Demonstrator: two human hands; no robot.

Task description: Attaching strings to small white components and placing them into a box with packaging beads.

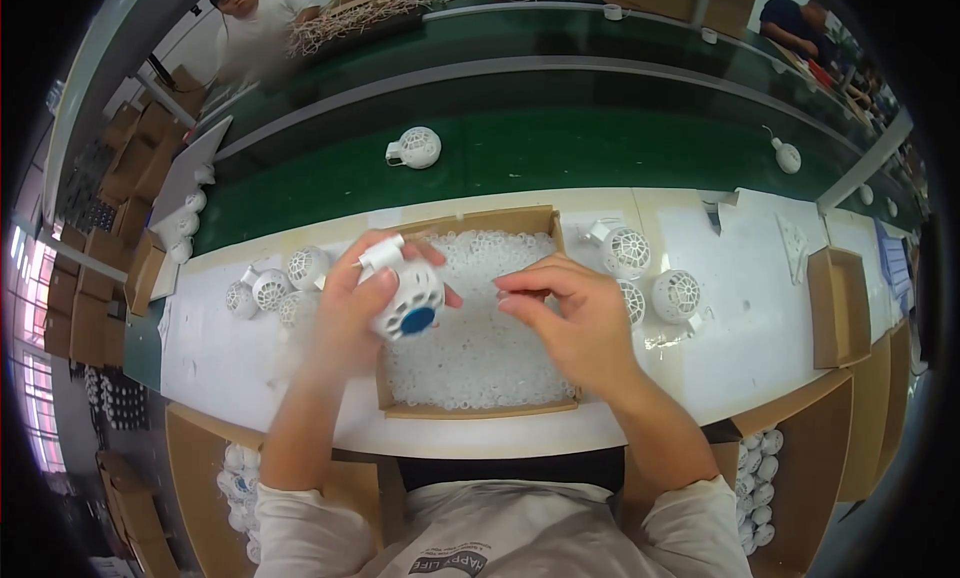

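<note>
My left hand (350, 303) grips a white ball-shaped housing (427, 284) with openings around it, a blue round centre facing down and a white cylinder at its top. Thumb and index finger of my right hand (575, 318) are pinched together to its right; whatever lies between the tips is too small to make out. Beneath both hands, a shallow cardboard box (480, 413) holds a heap of small clear rings (475, 363). The housing is apart from my right hand.
White openwork balls (271, 290) stand left of the box, and more (677, 296) stand right. Beyond the white table (690, 378) runs a green conveyor belt (560, 143) carrying another ball (419, 148). Cartons of balls (760, 478) flank me. Two people are across the belt.
</note>
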